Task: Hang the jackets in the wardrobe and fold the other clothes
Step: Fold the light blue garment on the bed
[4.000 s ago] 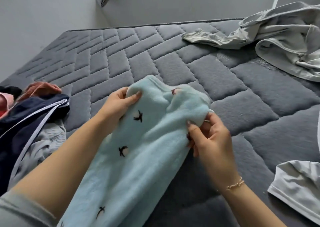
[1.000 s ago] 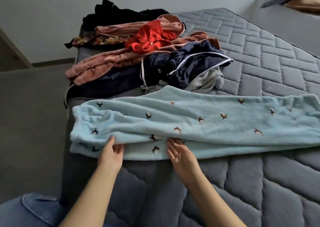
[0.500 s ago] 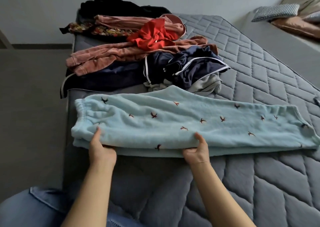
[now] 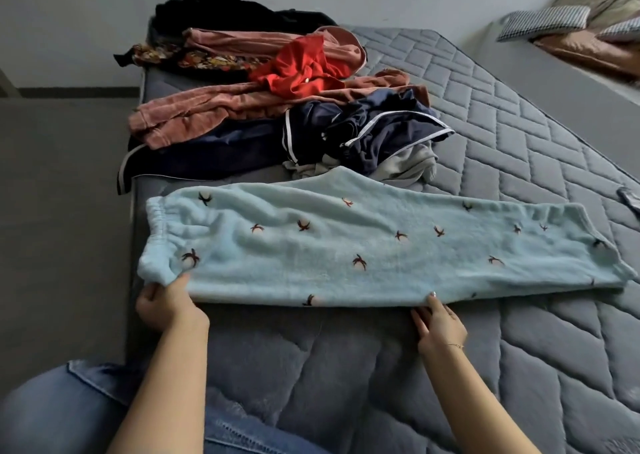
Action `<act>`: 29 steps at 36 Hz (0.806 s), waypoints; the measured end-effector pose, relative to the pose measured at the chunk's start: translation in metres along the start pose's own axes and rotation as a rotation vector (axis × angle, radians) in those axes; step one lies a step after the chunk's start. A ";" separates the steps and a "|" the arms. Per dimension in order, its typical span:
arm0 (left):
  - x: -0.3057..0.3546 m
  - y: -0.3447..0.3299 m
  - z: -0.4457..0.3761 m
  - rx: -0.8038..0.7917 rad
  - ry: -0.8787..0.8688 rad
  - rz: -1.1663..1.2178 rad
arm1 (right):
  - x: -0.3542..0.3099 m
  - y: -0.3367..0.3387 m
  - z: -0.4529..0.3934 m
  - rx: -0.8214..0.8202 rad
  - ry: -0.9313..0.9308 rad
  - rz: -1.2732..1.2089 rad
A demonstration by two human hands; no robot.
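Fleece pants (image 4: 363,245), pale blue w/ small dark motifs, lie flat across quilted grey mattress (image 4: 519,162), waistband at left. Left hand (image 4: 166,303) pinches waistband corner, thumb on top. Right hand (image 4: 438,322) at near edge, fingers under hem; grip unclear. Unfolded clothes pile (image 4: 277,107) just behind.

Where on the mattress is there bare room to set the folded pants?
Free: the quilted mattress right of the clothes pile, up to the far edge, and the strip between the blue pants and the near edge, beside both hands. Crowded: the far left corner, under the pile, which touches the pants' far edge.
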State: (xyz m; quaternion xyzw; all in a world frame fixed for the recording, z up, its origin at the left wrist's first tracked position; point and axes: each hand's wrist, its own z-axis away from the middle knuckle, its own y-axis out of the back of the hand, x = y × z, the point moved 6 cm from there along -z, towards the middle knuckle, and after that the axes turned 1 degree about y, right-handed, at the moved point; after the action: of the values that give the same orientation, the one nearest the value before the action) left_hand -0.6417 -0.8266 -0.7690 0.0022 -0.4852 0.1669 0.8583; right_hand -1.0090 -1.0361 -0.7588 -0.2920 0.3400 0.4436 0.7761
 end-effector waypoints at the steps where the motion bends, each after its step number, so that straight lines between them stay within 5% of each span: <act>1: 0.003 0.000 0.001 -0.011 -0.031 0.022 | 0.003 -0.002 0.004 -0.027 -0.008 0.012; 6: 0.008 0.008 -0.007 0.024 -0.132 -0.152 | 0.020 -0.008 0.020 -0.161 -0.089 0.080; 12: 0.010 -0.027 -0.017 -0.489 0.006 -0.165 | 0.032 -0.024 0.024 -0.276 -0.182 0.170; 17: 0.022 -0.006 -0.037 -0.203 -0.059 -0.112 | 0.035 -0.033 0.031 -0.274 -0.134 0.212; 22: 0.029 0.006 -0.057 -0.085 -0.050 -0.146 | 0.051 -0.040 0.041 -0.369 -0.203 0.257; 26: 0.018 0.007 -0.060 -0.153 0.071 -0.120 | 0.050 -0.030 0.039 -0.418 -0.094 0.328; 29: 0.024 0.019 -0.038 -0.040 -0.099 -0.342 | 0.046 -0.019 0.031 -0.402 -0.091 0.243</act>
State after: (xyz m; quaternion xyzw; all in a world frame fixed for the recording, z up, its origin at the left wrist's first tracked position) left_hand -0.6041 -0.7960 -0.7723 0.0757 -0.5228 0.0086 0.8491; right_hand -0.9667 -0.9978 -0.7735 -0.3773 0.2423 0.6051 0.6578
